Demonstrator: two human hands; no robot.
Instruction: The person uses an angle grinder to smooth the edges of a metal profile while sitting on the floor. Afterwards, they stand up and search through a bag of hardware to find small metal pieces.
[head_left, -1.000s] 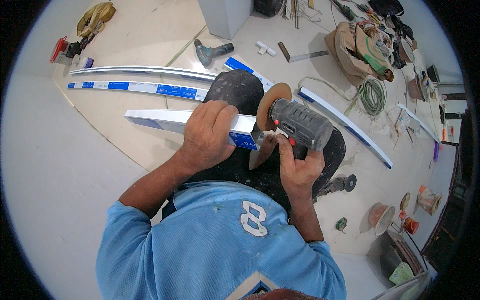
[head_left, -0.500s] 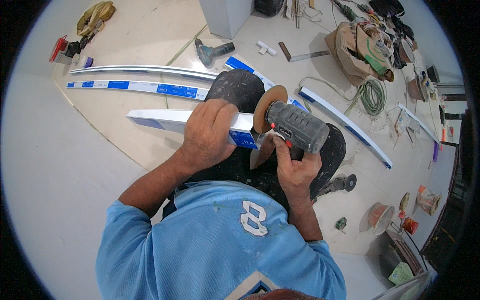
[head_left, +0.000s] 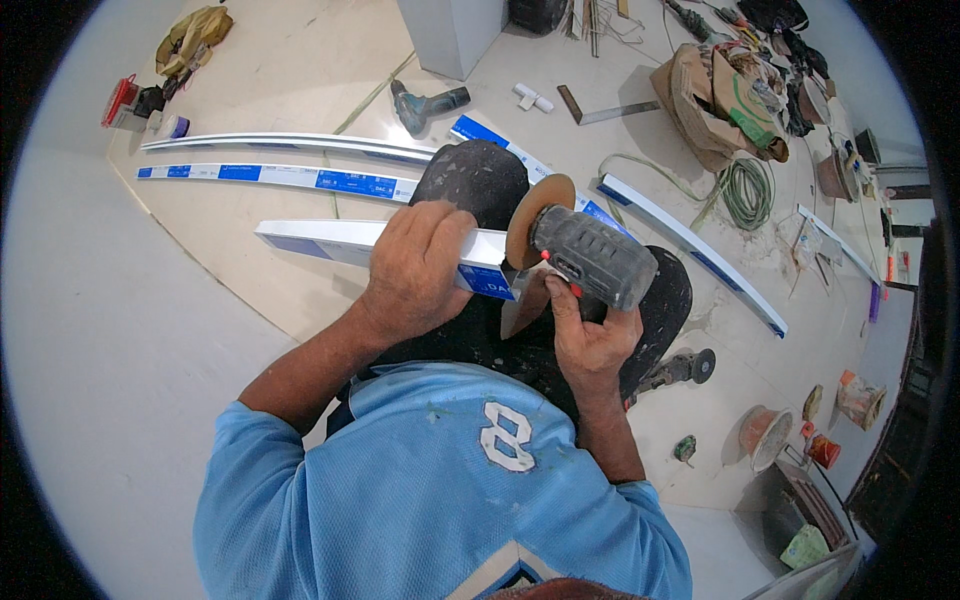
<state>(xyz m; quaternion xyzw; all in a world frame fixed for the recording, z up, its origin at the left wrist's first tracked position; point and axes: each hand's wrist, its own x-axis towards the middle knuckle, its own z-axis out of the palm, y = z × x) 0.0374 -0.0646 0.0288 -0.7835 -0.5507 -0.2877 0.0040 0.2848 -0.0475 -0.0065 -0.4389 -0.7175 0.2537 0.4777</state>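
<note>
My left hand (head_left: 415,270) is wrapped over a long white strip (head_left: 325,241) with blue film, held crosswise above my dark-trousered legs. My right hand (head_left: 595,335) grips a dark grey angle grinder (head_left: 600,260) with red switches. The grinder's brown disc (head_left: 540,205) is at the strip's right end; whether it touches is hard to tell. Below that end is a brownish flat piece (head_left: 520,310), partly hidden. More white-and-blue strips (head_left: 695,240) lie on the floor beyond my knees.
On the tiled floor (head_left: 270,90) are a teal drill (head_left: 425,105), white pipe fitting (head_left: 532,98), metal square (head_left: 610,110), paper sacks (head_left: 715,105) and coiled cable (head_left: 748,195). A grey pillar (head_left: 445,35) stands ahead. Another tool (head_left: 675,368) and several buckets (head_left: 760,435) are right; a pale wall (head_left: 100,330) is left.
The grinder and its disc have shifted slightly left toward the strip's end. My left hand and the strip have barely moved.
</note>
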